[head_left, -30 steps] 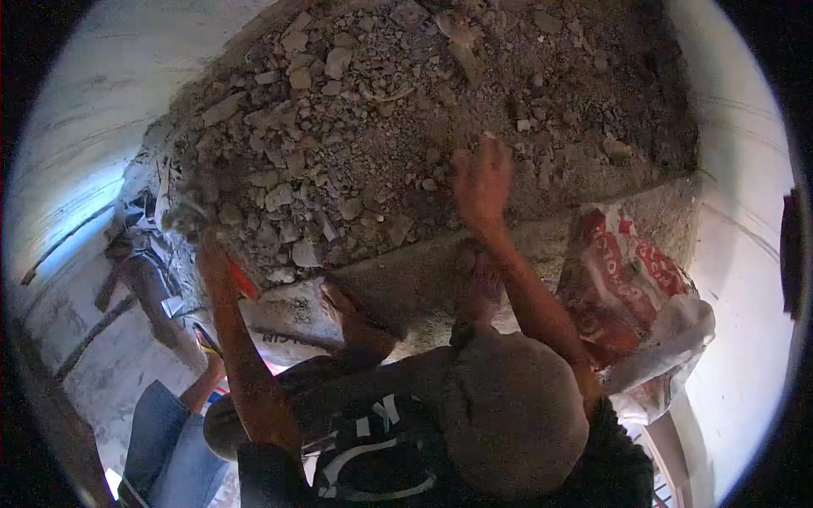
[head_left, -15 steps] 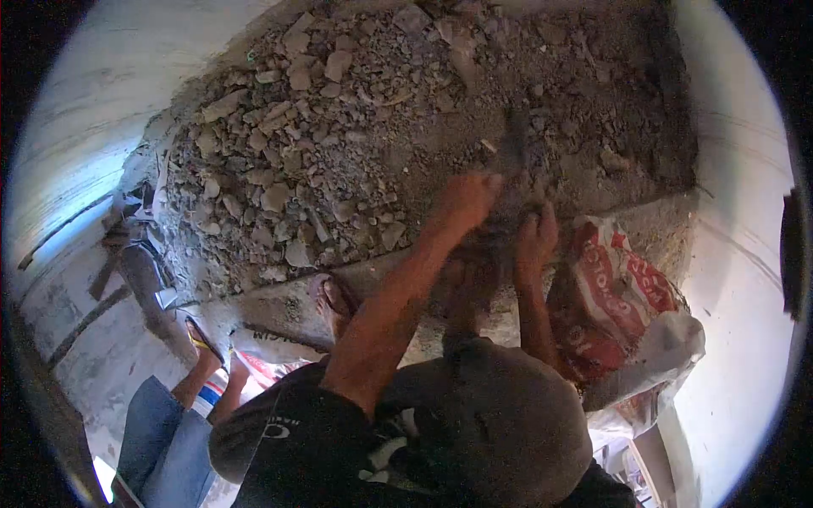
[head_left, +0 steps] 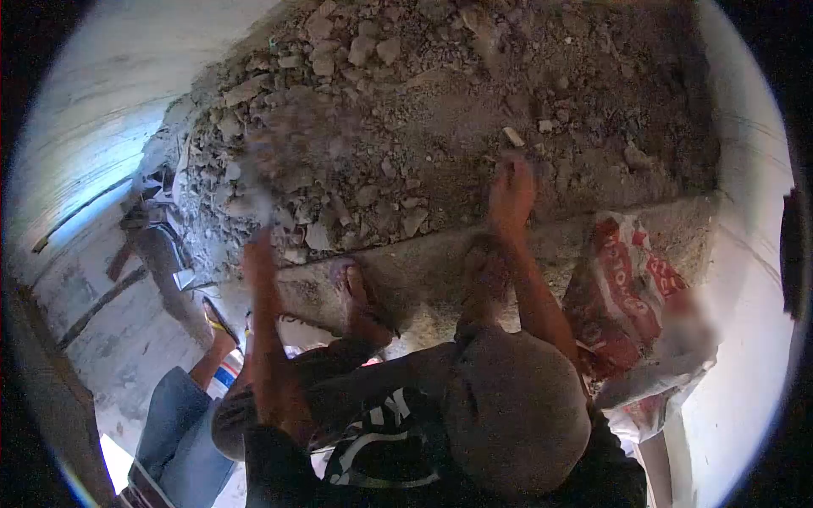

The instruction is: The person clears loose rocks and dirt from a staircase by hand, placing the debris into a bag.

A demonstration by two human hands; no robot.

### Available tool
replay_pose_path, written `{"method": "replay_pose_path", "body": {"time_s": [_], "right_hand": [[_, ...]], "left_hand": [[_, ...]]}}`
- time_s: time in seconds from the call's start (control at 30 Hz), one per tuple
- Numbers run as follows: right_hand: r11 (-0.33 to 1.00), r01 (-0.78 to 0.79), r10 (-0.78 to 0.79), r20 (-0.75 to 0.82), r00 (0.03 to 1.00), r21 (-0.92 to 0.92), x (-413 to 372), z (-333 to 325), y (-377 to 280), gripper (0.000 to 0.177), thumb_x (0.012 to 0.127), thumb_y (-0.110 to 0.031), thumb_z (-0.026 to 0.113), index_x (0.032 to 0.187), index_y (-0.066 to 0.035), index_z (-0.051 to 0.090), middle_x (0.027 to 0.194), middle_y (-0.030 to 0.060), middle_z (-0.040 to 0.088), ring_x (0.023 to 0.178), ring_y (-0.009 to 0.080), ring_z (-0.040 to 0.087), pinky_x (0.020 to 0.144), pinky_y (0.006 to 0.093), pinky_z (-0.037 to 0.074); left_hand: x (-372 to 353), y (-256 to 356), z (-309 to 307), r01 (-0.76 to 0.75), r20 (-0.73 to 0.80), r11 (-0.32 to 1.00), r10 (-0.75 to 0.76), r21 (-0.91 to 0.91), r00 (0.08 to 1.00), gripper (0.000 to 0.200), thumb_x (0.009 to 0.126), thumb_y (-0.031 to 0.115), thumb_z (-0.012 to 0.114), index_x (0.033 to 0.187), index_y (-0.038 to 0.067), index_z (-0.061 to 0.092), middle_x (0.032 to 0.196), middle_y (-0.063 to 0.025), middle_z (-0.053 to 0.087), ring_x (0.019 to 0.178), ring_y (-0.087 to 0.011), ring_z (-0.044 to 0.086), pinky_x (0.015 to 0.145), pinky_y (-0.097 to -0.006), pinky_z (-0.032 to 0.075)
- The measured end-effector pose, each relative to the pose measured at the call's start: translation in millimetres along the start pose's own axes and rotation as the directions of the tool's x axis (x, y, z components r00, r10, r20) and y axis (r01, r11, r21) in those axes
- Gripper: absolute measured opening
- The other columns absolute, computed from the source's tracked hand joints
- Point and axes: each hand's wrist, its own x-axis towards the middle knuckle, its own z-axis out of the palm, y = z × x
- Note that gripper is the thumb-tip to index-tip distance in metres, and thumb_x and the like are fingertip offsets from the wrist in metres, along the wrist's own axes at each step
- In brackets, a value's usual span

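My left hand (head_left: 258,258) is closed around a hand tool (head_left: 257,203) with a grey blade, smeared by motion, at the left of the rubble. Its exact kind cannot be made out. Stones and grit (head_left: 364,196) lie around it. At the front edge of the heap, my right hand (head_left: 512,195) reaches forward with loosely bent fingers, and nothing shows in it. Just past the fingertips lies a small pale chip (head_left: 513,136), apart from the hand.
To the right stands a red-and-white sack (head_left: 622,296) beside a pale wall (head_left: 754,254). Sandalled feet (head_left: 351,284) rest on the ledge below the rubble. Another person's jeans-clad leg (head_left: 174,423) is at lower left. A grey cap (head_left: 517,411) fills the bottom middle.
My left hand has swung far left with the tool, away from my right hand. My right hand has moved a little forward and left. The view has shifted slightly.
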Motion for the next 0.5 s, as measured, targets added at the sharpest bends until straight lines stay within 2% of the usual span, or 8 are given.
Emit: {"method": "replay_pose_path", "body": {"time_s": [0.07, 0.13, 0.17, 0.27, 0.33, 0.37, 0.4, 0.5], "right_hand": [[0.972, 0.048, -0.053, -0.015, 0.998, -0.229, 13.8, 15.8, -3.5, 0.042, 0.093, -0.022, 0.051, 0.125, 0.005, 0.046, 0.122, 0.0280, 0.048, 0.108, 0.0408, 0.052, 0.090, 0.0492, 0.043], [0.894, 0.261, -0.218, 0.154, 0.964, -0.365, -5.5, 61.5, -11.8, 0.045, 0.093, -0.024, 0.051, 0.126, 0.006, 0.045, 0.125, 0.0269, 0.047, 0.114, 0.0420, 0.048, 0.097, 0.0507, 0.039], [0.808, 0.415, -0.304, 0.307, 0.902, -0.419, -15.0, 87.5, -10.1, 0.048, 0.093, -0.027, 0.051, 0.129, 0.004, 0.044, 0.129, 0.0266, 0.046, 0.118, 0.0418, 0.047, 0.099, 0.0511, 0.036], [0.908, 0.373, -0.412, 0.566, 0.714, 0.190, -33.2, 84.2, -31.7, 0.049, 0.093, -0.032, 0.052, 0.130, -0.001, 0.047, 0.133, 0.0234, 0.046, 0.121, 0.0397, 0.046, 0.103, 0.0495, 0.033], [0.955, 0.272, -0.291, 0.556, 0.778, 0.120, -39.7, 59.4, -49.2, 0.043, 0.095, -0.032, 0.050, 0.127, -0.004, 0.052, 0.131, 0.0201, 0.050, 0.120, 0.0367, 0.049, 0.104, 0.0459, 0.034], [0.981, 0.185, -0.191, 0.506, 0.841, 0.062, -33.2, 42.2, -63.4, 0.041, 0.096, -0.031, 0.048, 0.125, -0.002, 0.054, 0.129, 0.0202, 0.052, 0.118, 0.0365, 0.051, 0.103, 0.0446, 0.036], [0.996, 0.083, -0.080, 0.446, 0.891, 0.015, -29.3, 25.1, -67.9, 0.039, 0.097, -0.030, 0.046, 0.122, -0.001, 0.055, 0.127, 0.0203, 0.054, 0.117, 0.0363, 0.052, 0.102, 0.0432, 0.037], [1.000, 0.008, -0.014, 0.221, 0.975, 0.029, -23.8, -2.2, -15.7, 0.042, 0.099, -0.030, 0.042, 0.126, 0.000, 0.051, 0.130, 0.0204, 0.050, 0.118, 0.0354, 0.050, 0.099, 0.0416, 0.040]], "left_hand": [[-34.2, -65.1, -4.5, 0.063, -0.098, 0.995, -0.070, -0.072, 0.993, 0.035, 0.091, 0.018, 0.040, 0.118, 0.007, 0.060, 0.114, -0.0168, 0.061, 0.100, -0.0357, 0.058, 0.086, -0.0413, 0.047], [-29.9, -24.6, -65.7, 0.339, 0.092, 0.861, -0.330, -0.378, 0.940, 0.045, 0.079, 0.001, 0.044, 0.122, 0.007, 0.056, 0.113, -0.0207, 0.060, 0.097, -0.0389, 0.058, 0.086, -0.0444, 0.047], [-22.5, -26.9, -61.7, 0.162, 0.006, 0.961, -0.165, -0.224, 0.986, 0.049, 0.076, -0.002, 0.045, 0.123, 0.007, 0.054, 0.113, -0.0219, 0.059, 0.097, -0.0396, 0.057, 0.087, -0.0450, 0.047], [25.4, 62.2, -58.9, -0.030, -0.042, 0.979, 0.022, -0.203, 0.999, 0.045, 0.078, 0.000, 0.048, 0.121, 0.007, 0.056, 0.114, -0.0223, 0.057, 0.102, -0.0405, 0.055, 0.088, -0.0455, 0.045], [74.6, 142.9, -52.8, -0.146, 0.006, 0.834, 0.177, -0.533, 0.984, 0.031, 0.092, 0.018, 0.046, 0.119, 0.006, 0.058, 0.113, -0.0214, 0.058, 0.100, -0.0398, 0.057, 0.089, -0.0462, 0.044], [89.5, 189.5, -45.9, -0.029, 0.138, 0.843, 0.122, -0.537, 0.983, 0.036, 0.097, 0.031, 0.043, 0.115, 0.005, 0.061, 0.111, -0.0219, 0.059, 0.099, -0.0384, 0.058, 0.087, -0.0461, 0.045], [104.1, 232.1, -63.1, -0.169, 0.110, 0.816, 0.272, -0.554, 0.956, 0.045, 0.097, 0.041, 0.043, 0.112, 0.003, 0.062, 0.106, -0.0225, 0.061, 0.098, -0.0378, 0.059, 0.086, -0.0461, 0.046], [134.7, 338.9, -104.9, 0.109, 0.348, 0.659, 0.244, -0.744, 0.905, 0.053, 0.095, 0.048, 0.042, 0.116, 0.004, 0.061, 0.109, -0.0232, 0.063, 0.102, -0.0396, 0.059, 0.089, -0.0481, 0.046]]}}
